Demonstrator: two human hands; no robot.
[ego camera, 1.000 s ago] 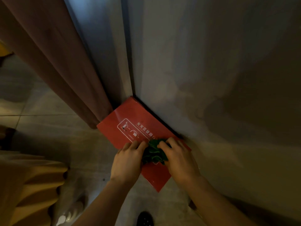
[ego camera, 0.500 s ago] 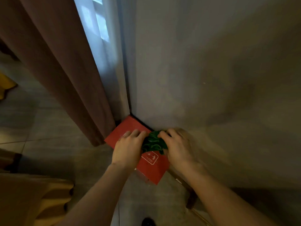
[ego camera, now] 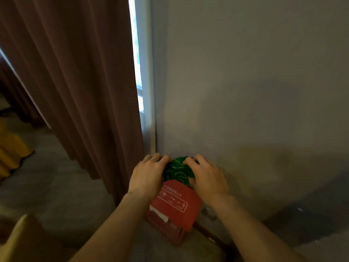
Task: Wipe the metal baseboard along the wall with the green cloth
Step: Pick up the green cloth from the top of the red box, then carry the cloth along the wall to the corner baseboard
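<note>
The bunched green cloth [ego camera: 178,170] is pressed low against the grey wall, at the far end of a red box [ego camera: 174,208] that stands on the floor by the wall. My left hand [ego camera: 147,178] grips the cloth's left side and my right hand [ego camera: 206,177] grips its right side, fingers curled over it. A dark strip of baseboard [ego camera: 209,236] runs along the wall's foot to the right of the box. Behind the box and my hands the baseboard is hidden.
A brown curtain [ego camera: 79,87] hangs at the left down to the grey tiled floor [ego camera: 56,186], with a bright window strip [ego camera: 138,72] beside it. Yellow furniture [ego camera: 11,150] stands at the far left. A pale beige object [ego camera: 22,241] fills the lower left corner.
Both hands have slid with the cloth along the red box toward the corner by the window frame. The view has tilted upward, showing more wall and curtain.
</note>
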